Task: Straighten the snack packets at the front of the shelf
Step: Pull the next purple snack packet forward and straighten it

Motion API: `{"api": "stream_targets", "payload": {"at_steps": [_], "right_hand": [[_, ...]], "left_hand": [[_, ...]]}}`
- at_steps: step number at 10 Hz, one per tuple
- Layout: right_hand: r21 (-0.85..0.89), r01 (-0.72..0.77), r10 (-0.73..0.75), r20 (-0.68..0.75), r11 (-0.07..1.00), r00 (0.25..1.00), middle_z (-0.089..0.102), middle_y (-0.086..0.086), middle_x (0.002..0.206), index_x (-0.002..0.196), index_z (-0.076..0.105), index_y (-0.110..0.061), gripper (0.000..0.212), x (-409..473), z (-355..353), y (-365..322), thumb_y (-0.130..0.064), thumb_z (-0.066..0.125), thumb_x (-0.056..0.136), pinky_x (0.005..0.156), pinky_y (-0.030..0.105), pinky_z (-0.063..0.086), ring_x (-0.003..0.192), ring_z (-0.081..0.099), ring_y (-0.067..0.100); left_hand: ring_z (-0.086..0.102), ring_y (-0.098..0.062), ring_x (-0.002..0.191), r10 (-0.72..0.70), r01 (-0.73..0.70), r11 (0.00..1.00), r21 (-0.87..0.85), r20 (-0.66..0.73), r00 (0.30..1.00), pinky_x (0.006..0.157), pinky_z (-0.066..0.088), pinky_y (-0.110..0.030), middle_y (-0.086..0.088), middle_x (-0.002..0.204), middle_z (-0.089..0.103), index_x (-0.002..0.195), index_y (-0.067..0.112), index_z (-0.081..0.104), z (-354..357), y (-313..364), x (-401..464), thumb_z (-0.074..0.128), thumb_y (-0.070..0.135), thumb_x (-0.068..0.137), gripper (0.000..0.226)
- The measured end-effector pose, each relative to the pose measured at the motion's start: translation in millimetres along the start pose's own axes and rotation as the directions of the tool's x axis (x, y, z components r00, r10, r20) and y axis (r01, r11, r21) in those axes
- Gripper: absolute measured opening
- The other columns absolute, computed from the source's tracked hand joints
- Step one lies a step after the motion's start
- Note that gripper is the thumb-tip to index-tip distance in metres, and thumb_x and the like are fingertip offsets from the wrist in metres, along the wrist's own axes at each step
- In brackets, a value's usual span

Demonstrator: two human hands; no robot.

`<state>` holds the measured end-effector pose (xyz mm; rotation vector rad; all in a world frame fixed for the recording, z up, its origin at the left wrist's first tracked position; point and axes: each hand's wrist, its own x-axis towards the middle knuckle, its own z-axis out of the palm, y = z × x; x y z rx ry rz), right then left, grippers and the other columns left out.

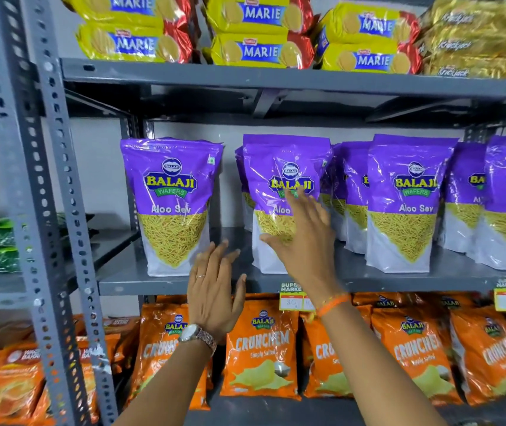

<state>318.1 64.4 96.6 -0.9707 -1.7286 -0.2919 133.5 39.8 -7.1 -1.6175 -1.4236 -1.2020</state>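
Note:
Purple Balaji Aloo Sev packets stand upright along the front of the grey middle shelf (165,282). The leftmost packet (171,204) stands alone. A second packet (276,179) stands to its right, with more purple packets behind and beside it, such as the third front packet (405,204). My right hand (304,238) is spread open in front of the second packet's lower half, fingers apart; I cannot tell if it touches. My left hand (214,290) hovers open at the shelf edge, in the gap between the first two packets, holding nothing.
Yellow Marie biscuit packs (261,32) and gold Krackjack packs (473,41) fill the shelf above. Orange Crunchem packets (261,348) line the shelf below. A perforated grey upright post (45,179) stands at the left. Price tags (291,298) hang from the shelf edge.

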Motion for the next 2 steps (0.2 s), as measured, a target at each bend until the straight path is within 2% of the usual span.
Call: {"api": "stream_targets", "payload": {"at_steps": [1,2], "right_hand": [[0.324,-0.029,0.108,-0.23,0.946,0.967,0.056,0.0,0.144,0.145,0.052,-0.021,0.075,-13,-44,-21,-0.035,0.086,0.08,0.111,0.036,0.042,0.134,0.046,0.021],[0.564,0.01,0.23,-0.353,0.826,0.907,0.064,-0.003,0.132,0.138,0.061,-0.019,0.061,-33,-102,-50,-0.036,0.082,0.083,0.099,0.02,0.046,0.121,0.06,0.009]], "left_hand": [[0.024,-0.031,0.153,-0.005,0.004,1.0,-0.015,-0.08,0.997,0.126,0.013,-0.045,-0.008,0.162,0.036,0.15,0.017,0.046,-19,-4,32,0.055,0.034,0.093,0.06],[0.012,-0.029,0.157,0.0,0.005,0.999,0.049,-0.117,0.993,0.127,0.01,-0.048,-0.007,0.168,0.023,0.158,0.013,0.032,-29,-18,66,0.05,0.037,0.094,0.071]]}}
